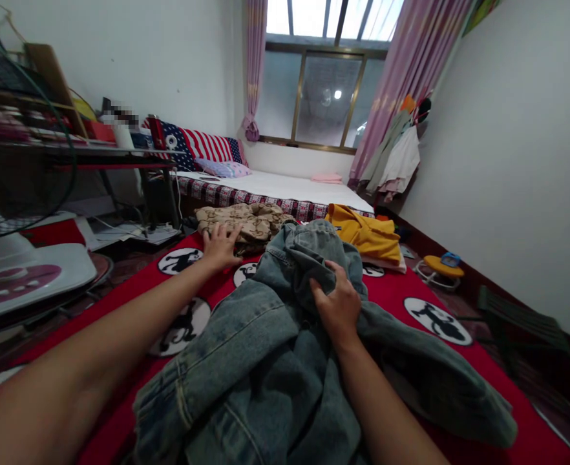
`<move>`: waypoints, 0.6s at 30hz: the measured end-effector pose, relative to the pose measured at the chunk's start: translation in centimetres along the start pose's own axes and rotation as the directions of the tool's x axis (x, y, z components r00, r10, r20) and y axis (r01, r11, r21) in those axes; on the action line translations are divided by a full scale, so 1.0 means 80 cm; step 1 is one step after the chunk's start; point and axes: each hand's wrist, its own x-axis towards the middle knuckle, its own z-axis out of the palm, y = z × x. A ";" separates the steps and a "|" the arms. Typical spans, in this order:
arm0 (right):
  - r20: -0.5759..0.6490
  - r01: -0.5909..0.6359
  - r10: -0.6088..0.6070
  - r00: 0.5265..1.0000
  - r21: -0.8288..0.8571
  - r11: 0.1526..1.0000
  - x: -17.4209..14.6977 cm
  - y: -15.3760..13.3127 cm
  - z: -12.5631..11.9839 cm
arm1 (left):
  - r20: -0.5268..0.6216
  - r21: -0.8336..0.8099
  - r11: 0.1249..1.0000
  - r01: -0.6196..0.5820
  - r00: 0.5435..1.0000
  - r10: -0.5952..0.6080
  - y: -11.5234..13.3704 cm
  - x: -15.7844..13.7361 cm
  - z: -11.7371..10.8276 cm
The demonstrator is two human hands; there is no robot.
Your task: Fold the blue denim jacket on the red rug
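A blue denim jacket (265,336) lies rumpled across the red cloth, one sleeve stretched to the lower left and another part reaching to the lower right. My right hand (340,300) is closed on a fold of it near the upper middle, thumb and fingers bent around the denim. My left hand (221,247) has its fingers spread at the near edge of a folded tan patterned garment (253,219), seemingly resting on it. To the right of the jacket's top sits a folded yellow garment (367,234), with a pale cloth under it.
The red cloth (134,310) with round black-and-white prints covers the surface in front of me. Behind it stands a bed (270,179). At left are a fan (18,148) and a cluttered desk (120,152); at right, a yellow stool (443,266) and a dark folding stool (522,320).
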 end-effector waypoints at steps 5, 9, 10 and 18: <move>-0.003 -0.019 0.019 1.000 0.073 0.997 -0.002 0.002 0.003 | 0.247 0.031 0.955 -0.295 0.928 0.279 -0.031 0.062 0.018; -0.011 -0.006 0.008 1.000 0.107 0.994 -0.003 0.003 0.004 | 0.165 0.050 0.930 -0.364 0.922 0.351 -0.017 0.077 0.034; -0.011 -0.005 0.006 1.000 0.111 0.994 -0.004 0.003 0.005 | 0.130 0.070 0.937 -0.343 0.934 0.332 -0.011 0.076 0.040; 0.017 -0.014 0.010 1.000 0.218 0.976 -0.005 0.006 0.001 | 0.075 -0.035 0.993 -0.114 0.990 0.117 0.003 0.096 0.032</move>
